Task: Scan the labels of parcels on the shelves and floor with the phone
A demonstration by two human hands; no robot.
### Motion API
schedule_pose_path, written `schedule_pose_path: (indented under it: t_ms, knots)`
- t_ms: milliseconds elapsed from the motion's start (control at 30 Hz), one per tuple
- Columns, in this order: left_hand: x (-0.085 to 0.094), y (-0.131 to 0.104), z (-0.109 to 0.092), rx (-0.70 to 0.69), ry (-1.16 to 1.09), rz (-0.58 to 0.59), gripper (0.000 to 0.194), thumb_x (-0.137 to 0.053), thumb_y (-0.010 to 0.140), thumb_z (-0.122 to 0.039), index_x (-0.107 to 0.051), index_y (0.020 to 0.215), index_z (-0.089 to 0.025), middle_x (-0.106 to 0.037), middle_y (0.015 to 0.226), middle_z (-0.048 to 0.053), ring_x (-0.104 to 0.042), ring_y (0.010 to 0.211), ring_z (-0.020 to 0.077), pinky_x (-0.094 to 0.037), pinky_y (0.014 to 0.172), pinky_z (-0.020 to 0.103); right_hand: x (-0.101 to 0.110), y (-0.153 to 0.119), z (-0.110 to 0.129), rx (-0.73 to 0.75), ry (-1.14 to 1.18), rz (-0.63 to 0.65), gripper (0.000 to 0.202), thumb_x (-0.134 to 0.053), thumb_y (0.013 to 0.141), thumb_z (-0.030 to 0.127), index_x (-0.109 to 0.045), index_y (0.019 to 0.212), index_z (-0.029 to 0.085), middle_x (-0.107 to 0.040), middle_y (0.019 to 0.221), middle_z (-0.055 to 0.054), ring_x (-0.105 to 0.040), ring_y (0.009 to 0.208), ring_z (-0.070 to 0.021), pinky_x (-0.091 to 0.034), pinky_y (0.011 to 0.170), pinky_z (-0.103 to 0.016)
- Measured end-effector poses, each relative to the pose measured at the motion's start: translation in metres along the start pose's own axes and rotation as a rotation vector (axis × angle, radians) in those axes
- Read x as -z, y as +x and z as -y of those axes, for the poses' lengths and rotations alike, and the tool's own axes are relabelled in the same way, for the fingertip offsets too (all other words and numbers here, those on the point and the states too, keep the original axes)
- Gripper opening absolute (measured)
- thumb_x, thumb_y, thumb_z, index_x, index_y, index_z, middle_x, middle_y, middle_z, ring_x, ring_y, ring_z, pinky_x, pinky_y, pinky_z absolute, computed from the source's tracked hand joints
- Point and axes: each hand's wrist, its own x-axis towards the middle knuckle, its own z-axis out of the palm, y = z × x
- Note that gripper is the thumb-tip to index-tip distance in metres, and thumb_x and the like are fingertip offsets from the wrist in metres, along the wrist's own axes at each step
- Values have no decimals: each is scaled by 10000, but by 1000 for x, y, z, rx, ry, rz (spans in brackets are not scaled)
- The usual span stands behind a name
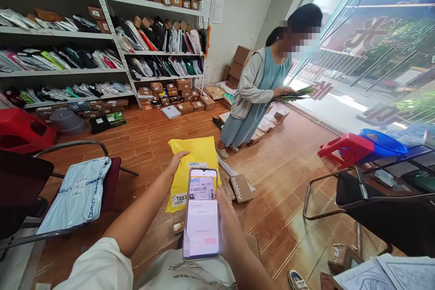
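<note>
A yellow plastic mailer [200, 150] with white labels is gripped at its upper left edge by my left hand [178, 161]. My right hand [228, 217] holds a phone [203, 231] upright in front of the mailer, with the fingers wrapped round its right side. A barcode label shows in the upper part of the phone's screen. The phone hides part of the mailer's lower right side. Just beyond the phone, on the wooden floor, lies a small brown box [242, 189] with white lettering.
Shelves [61, 72] full of parcels line the back left. A person [261, 77] stands ahead, holding green leaves. At left, a chair bears a white-blue parcel [76, 190]. At right are a black chair [390, 215], a red stool [346, 148] and a blue basin [384, 142].
</note>
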Motion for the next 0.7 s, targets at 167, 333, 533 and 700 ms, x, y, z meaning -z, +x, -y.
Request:
schedule_pose_path:
  t_ms: [167,333,533,700]
  knots:
    - [0,-1,-1,-1,10,30,230,-550,740,-215,-662,892,-84,-715,678,117,-657,553,240,-541,539,325,1,-4,0,13,-20,42,689,-769,596,526,-537,1167,217,-669,1178,-55,-616,1075,-245,-506,873,-354]
    - [-1,-6,0,20,22,31,269,-560,738,-247,-655,933,-88,-719,698,115,-672,592,259,-551,544,345,2,1,2,67,-18,174,443,-694,712,356,-568,1109,204,-721,1018,-34,-646,980,-227,-503,854,-357]
    - [0,-1,3,43,46,9,299,-545,754,-238,-634,979,-62,-724,744,150,-687,625,281,-571,591,383,14,35,-6,1,63,87,514,-770,604,450,-636,1000,151,-744,899,-58,-667,911,-240,-503,865,-363]
    - [-2,10,9,49,38,8,274,-551,755,-211,-632,966,-56,-724,720,142,-687,611,265,-574,580,354,19,50,-9,-46,78,15,552,-773,588,481,-635,1016,159,-746,862,-62,-679,865,-254,-530,784,-387]
